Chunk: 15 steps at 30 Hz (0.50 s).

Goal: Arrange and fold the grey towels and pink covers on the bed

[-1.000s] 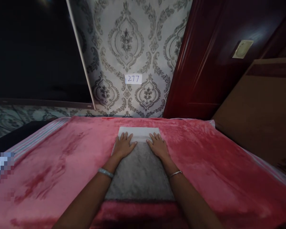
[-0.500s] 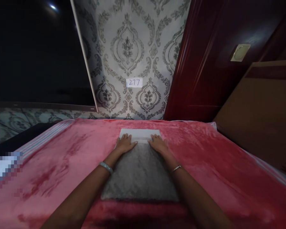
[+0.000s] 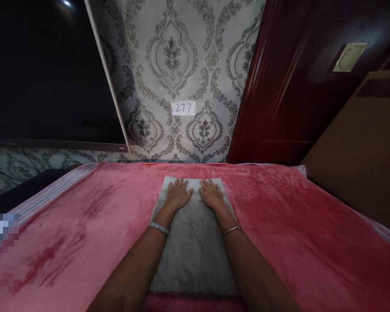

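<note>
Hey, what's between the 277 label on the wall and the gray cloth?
In the head view, patterned wallpaper below the label, then a strip of pink blanket up to the white far end of the cloth.

Wallpapered wall [image 3: 172,56], pale grey with darker ornate medallions and leafy scrolls, bearing one small white paper label [image 3: 183,108] handwritten "277". At left, one large flat television [image 3: 45,82], screen dark, narrow pale side edge, small bright reflection [image 3: 66,3] near the top. At right, one glossy dark red panel [image 3: 276,104] with a cream plate [image 3: 350,57], and one brown cardboard box [image 3: 364,160], dimly lit.
</note>
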Available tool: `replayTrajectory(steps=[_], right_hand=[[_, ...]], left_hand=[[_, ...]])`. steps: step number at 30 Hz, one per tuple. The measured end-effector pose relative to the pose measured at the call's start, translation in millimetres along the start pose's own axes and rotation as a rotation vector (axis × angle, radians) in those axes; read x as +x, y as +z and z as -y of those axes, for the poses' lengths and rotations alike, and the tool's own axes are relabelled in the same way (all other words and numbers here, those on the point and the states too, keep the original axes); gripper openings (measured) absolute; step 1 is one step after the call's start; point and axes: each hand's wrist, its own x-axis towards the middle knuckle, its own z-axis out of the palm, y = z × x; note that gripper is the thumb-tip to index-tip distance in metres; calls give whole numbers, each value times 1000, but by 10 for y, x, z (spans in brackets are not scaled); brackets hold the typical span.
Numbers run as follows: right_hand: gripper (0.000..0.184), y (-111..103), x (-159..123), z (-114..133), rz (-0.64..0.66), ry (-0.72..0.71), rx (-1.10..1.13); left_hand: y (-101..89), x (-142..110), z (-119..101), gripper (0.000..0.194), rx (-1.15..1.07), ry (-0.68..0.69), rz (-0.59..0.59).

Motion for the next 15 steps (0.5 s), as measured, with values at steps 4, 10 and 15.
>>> replayTrajectory(steps=[4,10,15], right_hand=[[61,-30,20,-41,6,94,5],[66,-83,-11,-82,-8,189,22],[60,-113,-70,-81,-114,142,30]], left_hand=[[-65,21,177,68,22,-153,25],[-52,17,286,66,17,-290,-16],[-110,-28,240,60,27,-290,-171]])
